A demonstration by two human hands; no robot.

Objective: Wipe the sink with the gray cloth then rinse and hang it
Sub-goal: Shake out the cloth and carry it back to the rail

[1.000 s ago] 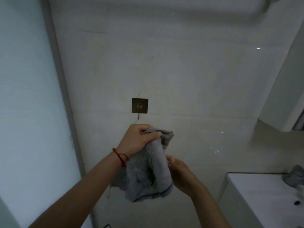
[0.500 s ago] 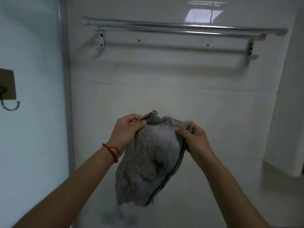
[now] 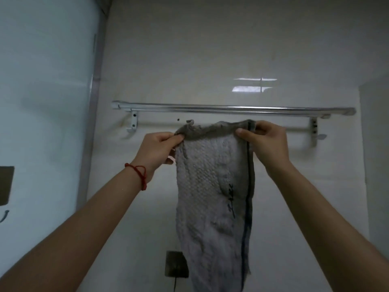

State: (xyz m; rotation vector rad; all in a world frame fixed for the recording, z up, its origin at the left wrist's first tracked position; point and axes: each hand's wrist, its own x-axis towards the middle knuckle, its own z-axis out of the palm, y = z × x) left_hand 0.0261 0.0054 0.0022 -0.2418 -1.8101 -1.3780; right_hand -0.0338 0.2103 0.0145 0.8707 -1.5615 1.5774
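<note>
Gray cloth (image 3: pixel 214 192), dark-edged, hanging spread just below the wall-mounted towel rail (image 3: pixel 231 108), top corners pinched in the grip of left hand (image 3: pixel 157 148) and right hand (image 3: pixel 265 142).

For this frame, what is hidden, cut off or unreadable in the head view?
- Gray cloth: lower end cut off by the bottom edge.
- Dark lettering on the cloth: too small and creased to read.
- Wall hook below: right part hidden behind the cloth.
- Second hook: cut off by the left edge.
- Sink: out of frame.
- Left hand, right hand: fingertips behind the cloth's top hem.
</note>
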